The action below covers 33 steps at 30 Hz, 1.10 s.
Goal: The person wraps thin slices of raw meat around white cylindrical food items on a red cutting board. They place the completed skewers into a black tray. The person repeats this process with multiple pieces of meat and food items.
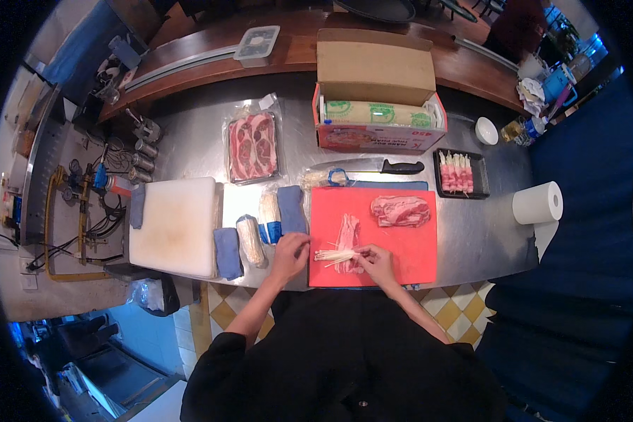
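Observation:
A red cutting board (401, 253) lies on the steel counter before me. On it a thin slice of raw meat (349, 229) runs away from me, with a bunch of enoki mushrooms (329, 256) across it. The fingers of my right hand (375, 262) pinch the base end of that bunch. My left hand (291, 254) is at the board's left edge, fingers curled; whether it holds anything is unclear. A pile of raw meat slices (400, 211) rests at the board's upper right. Mushroom rolls wrapped in meat (456, 176) lie in a black tray (487, 182) beyond the board.
Packed enoki (250, 241) and folded blue cloths (227, 253) lie left, beside a thick white cutting board (171, 227). Behind are a black-handled knife (403, 167), packaged meat (253, 147) and a cling film box (380, 136). A paper roll (535, 203) and a white bowl (486, 131) are right.

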Tool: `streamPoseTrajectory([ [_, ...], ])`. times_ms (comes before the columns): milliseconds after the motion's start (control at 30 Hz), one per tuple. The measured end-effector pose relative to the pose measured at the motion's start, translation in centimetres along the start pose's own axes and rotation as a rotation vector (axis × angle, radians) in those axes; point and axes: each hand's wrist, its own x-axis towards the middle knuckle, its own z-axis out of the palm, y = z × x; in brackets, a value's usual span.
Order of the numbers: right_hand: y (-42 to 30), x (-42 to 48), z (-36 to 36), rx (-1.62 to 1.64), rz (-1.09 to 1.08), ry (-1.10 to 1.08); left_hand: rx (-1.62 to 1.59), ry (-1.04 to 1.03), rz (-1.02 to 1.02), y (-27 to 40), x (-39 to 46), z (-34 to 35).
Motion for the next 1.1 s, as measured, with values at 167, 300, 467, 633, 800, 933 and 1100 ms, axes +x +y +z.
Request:
streamPoseTrajectory([
  [167, -0.1, 0.1, -1.0, -0.578, -0.315, 0.037, 0.147, -0.085, 0.188, 4.1, -1.0, 1.5],
  [300, -0.2, 0.6, -1.5, -0.601, -0.425, -0.009, 0.202, -0.171, 0.354, 4.9, 1.1, 3.5],
  [467, -2.8, -0.2, -1.4, -0.747, -0.626, -0.002, 0.193, -0.258, 0.352, 3.5, 0.0, 5.0],
  [633, -3.9, 0.1, -1.3, -0.874, -0.775, -0.118, 0.146, -0.151, 0.398, 2.9, -0.4, 5.4],
  [800, -1.5, 0.3, -1.9, -0.873, -0.758, -0.139, 0.230, -0.181, 0.479, 2.4, -0.3, 4.8],
  [933, -1.4, -0.3, -1.5, -0.815, -0.784, -0.128, 0.169, -0.191, 0.516, 1.8, -0.3, 4.5],
  [1100, -0.9, 0.0, -1.5, -0.794, -0.711, -0.105, 0.154, -0.193, 0.442, 1.0, -0.7, 3.3],
])
